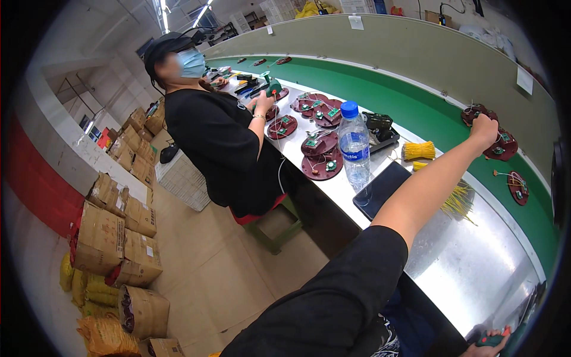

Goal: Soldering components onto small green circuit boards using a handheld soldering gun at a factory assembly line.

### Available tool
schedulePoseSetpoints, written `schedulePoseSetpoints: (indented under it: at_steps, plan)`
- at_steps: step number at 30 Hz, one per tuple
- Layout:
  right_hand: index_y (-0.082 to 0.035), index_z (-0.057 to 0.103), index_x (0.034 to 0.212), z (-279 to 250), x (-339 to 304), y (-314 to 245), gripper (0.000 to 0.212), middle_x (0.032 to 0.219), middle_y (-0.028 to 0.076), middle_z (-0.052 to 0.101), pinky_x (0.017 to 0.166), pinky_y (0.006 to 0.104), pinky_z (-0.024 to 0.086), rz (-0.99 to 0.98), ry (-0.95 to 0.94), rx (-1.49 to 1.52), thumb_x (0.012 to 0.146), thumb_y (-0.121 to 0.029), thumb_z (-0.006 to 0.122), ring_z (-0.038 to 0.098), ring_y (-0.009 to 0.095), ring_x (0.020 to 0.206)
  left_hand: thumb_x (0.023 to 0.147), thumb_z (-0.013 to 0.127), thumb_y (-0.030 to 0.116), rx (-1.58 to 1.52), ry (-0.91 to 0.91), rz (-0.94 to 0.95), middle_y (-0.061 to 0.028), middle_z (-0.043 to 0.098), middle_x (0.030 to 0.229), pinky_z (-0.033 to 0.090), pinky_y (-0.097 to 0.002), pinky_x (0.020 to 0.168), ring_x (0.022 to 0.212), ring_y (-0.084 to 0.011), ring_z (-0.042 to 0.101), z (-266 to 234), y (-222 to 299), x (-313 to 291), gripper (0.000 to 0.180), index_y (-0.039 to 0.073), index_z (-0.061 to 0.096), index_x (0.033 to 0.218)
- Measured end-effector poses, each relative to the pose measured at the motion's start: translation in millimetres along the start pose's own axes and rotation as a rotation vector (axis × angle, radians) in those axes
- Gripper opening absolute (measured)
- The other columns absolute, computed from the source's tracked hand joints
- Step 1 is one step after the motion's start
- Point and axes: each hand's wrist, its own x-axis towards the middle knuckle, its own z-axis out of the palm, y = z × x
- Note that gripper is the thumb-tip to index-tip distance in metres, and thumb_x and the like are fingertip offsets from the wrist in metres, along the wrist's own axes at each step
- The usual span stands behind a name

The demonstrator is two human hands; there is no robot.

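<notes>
My left arm stretches across the bench to the green conveyor belt. There my left hand (485,132) has its fingers closed at a dark red plastic housing (474,112) with wires and a small circuit board. Another dark red housing (504,146) lies right beside that hand on the belt. At the lower right edge, my right hand (485,350) is wrapped around a green power tool (491,339) with a red part; the frame cuts off much of it.
Along the metal bench stand a water bottle (355,146), a dark tablet-like slab (380,189), yellow wire bundles (419,150) and several dark red housings (321,163). A masked co-worker (217,134) sits to the left holding a green power tool (273,87). Cardboard boxes (100,238) line the wall.
</notes>
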Motion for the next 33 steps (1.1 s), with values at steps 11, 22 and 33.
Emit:
schedulePoseSetpoints:
  at_steps: [11,22,33]
  plan:
    - [0.004,0.068,0.090,-44.6,36.7,48.6,0.029,0.073,0.013,0.063,0.044,0.0328,0.042,-0.541,-0.134,-0.450,0.084,-0.024,0.070,0.056,0.022,0.053,0.091,0.051,0.014,0.015,-0.091,-0.012,-0.0308,0.062,0.127,0.048,-0.0492,0.102,0.118,-0.0448,0.060,4.0,0.8,1.2,0.037,-0.009,0.061,0.117]
    - [0.005,0.072,0.089,-16.0,14.5,21.9,0.035,0.078,0.013,0.066,0.054,0.0313,0.048,-0.056,-0.048,0.014,0.085,-0.030,0.067,0.062,0.023,0.061,0.083,0.059,0.010,0.010,0.018,0.038,-0.0270,0.072,0.097,0.056,-0.0462,0.081,0.091,-0.0391,0.071,19.3,-27.6,23.7,0.024,-0.009,0.069,0.094]
    - [-0.002,0.062,0.113,-3.5,0.4,22.0,0.032,0.067,-0.001,0.049,0.049,0.0232,0.038,0.141,0.038,0.030,0.102,-0.030,0.049,0.045,0.009,0.054,0.086,0.063,0.022,0.164,-0.154,-0.010,-0.0081,0.068,0.076,0.045,-0.0356,0.061,0.067,-0.0184,0.061,-4.3,-23.3,16.9,0.023,0.001,0.072,0.084]
